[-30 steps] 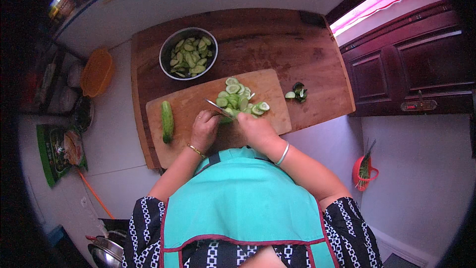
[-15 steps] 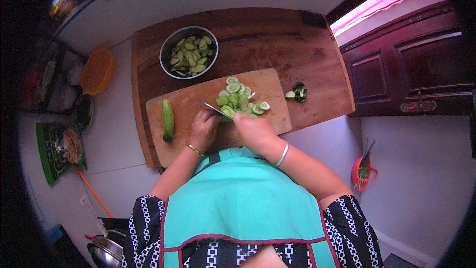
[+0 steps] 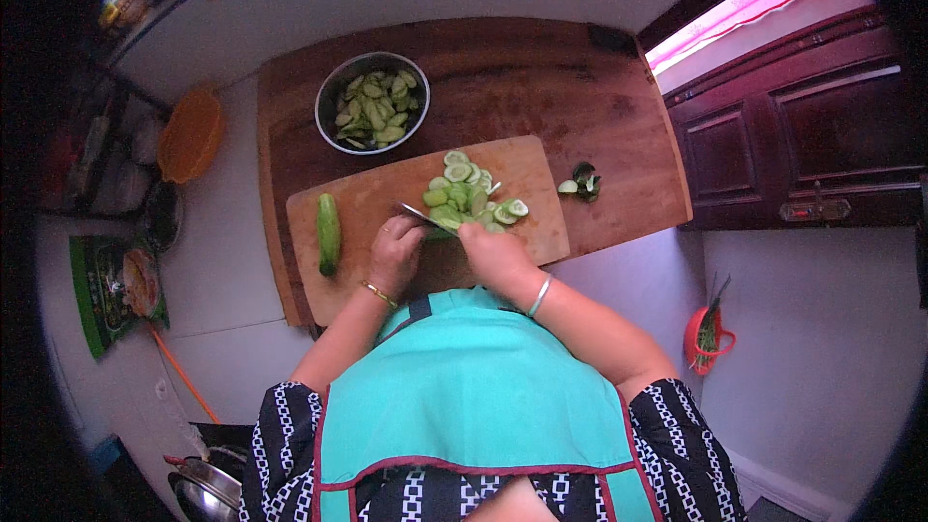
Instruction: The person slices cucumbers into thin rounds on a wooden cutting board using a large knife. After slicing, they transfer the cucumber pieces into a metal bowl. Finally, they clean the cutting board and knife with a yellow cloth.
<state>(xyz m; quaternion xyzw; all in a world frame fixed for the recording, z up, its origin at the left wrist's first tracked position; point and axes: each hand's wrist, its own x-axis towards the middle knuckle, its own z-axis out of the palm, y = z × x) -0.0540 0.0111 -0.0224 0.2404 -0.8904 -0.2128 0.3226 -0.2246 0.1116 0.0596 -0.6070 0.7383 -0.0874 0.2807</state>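
Note:
My right hand (image 3: 496,251) is closed around a knife, its handle hidden in my fist. The thin blade of the knife (image 3: 416,214) points up and left, beside the curled fingers of my left hand (image 3: 394,256). Those fingers hold a green cucumber piece (image 3: 438,232), mostly hidden under the blade. Sliced cucumber (image 3: 456,195) lies in a loose heap just beyond the blade on the wooden cutting board (image 3: 372,205). A whole peeled cucumber (image 3: 329,235) rests at the board's left side.
A metal bowl (image 3: 323,131) with cucumber slices stands behind the board on the wooden table (image 3: 503,68). Dark and pale scraps (image 3: 584,182) lie right of the board. An orange basket (image 3: 190,135) is at the left, a red basket with green stalks (image 3: 709,340) at the right.
The knife blade has shifted slightly down and right. Both hands stay in nearly the same place; the slices and whole cucumber look unchanged.

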